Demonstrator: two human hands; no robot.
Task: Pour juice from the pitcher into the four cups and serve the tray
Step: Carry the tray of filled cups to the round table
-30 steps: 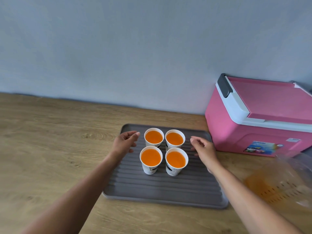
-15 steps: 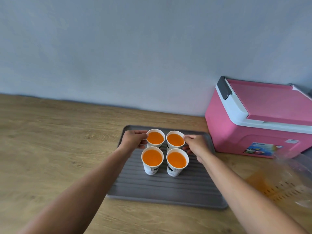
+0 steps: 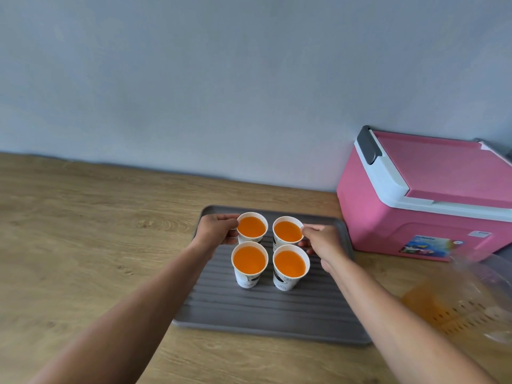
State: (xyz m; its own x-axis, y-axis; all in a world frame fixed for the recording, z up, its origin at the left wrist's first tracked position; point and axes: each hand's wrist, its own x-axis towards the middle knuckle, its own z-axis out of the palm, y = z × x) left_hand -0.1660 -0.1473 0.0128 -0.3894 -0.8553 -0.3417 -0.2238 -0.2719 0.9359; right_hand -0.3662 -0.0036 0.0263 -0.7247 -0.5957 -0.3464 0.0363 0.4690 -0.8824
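Observation:
Several white paper cups filled with orange juice stand in a square on a grey ribbed tray (image 3: 266,309). My left hand (image 3: 217,231) is closed around the far left cup (image 3: 251,227), fingers at its rim and side. My right hand (image 3: 322,241) grips the far right cup (image 3: 287,231) the same way. The near left cup (image 3: 250,263) and near right cup (image 3: 290,266) stand untouched. A clear pitcher (image 3: 465,297) with some juice left stands blurred at the right edge.
A pink cooler box (image 3: 426,200) with a white rim and grey latch stands right of the tray, against the grey wall. The wooden table (image 3: 83,231) stretches out to the left.
Both hands moved in from the tray's sides and closed on the two far cups. The far cups now sit a little farther apart.

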